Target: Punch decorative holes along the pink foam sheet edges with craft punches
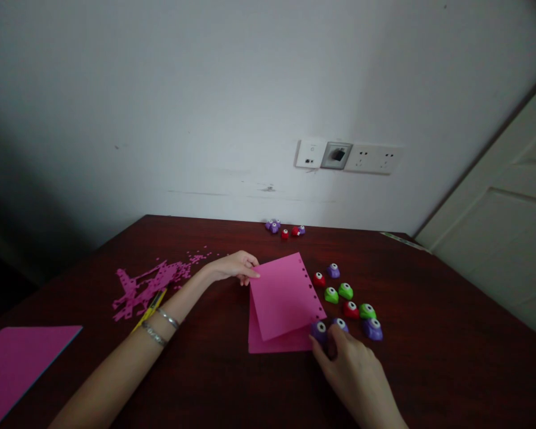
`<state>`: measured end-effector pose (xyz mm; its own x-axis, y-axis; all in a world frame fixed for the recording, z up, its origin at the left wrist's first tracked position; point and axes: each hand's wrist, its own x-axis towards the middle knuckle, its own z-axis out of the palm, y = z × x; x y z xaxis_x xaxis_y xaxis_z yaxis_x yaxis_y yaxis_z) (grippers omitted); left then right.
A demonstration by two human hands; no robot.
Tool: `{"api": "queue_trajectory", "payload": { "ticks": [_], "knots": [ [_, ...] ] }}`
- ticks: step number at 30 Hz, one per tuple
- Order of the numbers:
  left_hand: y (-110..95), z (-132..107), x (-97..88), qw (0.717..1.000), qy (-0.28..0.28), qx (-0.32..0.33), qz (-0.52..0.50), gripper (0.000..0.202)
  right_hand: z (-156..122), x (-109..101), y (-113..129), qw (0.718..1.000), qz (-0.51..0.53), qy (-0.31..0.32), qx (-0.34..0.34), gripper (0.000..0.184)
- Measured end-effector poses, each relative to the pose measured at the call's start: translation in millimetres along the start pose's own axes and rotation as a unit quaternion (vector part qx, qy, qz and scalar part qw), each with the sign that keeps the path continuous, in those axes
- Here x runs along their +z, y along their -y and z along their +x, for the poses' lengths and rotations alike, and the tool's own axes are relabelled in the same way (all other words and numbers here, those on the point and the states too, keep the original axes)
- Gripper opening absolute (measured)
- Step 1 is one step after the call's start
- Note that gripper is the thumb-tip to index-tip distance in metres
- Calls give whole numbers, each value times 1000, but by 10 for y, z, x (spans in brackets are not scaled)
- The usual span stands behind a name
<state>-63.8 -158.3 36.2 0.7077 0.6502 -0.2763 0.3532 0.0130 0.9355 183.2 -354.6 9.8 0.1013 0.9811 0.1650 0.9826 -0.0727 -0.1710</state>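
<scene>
A folded pink sheet of paper lies in the middle of the table, its upper flap lifted at a slant and a row of small punched holes along the right edge. My left hand pinches the flap's upper left corner between thumb and fingers. At the lower right corner of the paper, my right hand has its thumb and fingers around a purple craft punch. Another purple punch sits just beyond those fingers. Whether the paper is inside the held punch I cannot tell.
Several red, green and purple punches stand to the right, with more near the wall. Pink paper scraps and a yellow cutter lie left, partly behind my forearm. A pink paper stack rests at the near left.
</scene>
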Motion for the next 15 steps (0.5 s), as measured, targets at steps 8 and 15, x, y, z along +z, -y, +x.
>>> {"api": "queue_trajectory", "payload": {
  "ticks": [8, 15],
  "knots": [
    [-21, -9, 12, 1000, 3, -3, -17, 29, -3, 4, 5, 1000, 8, -1, -6, 20],
    [-35, -29, 11, 1000, 4, 2, -19, 27, 2, 1, 5, 1000, -1, 14, 5, 21]
  ]
}}
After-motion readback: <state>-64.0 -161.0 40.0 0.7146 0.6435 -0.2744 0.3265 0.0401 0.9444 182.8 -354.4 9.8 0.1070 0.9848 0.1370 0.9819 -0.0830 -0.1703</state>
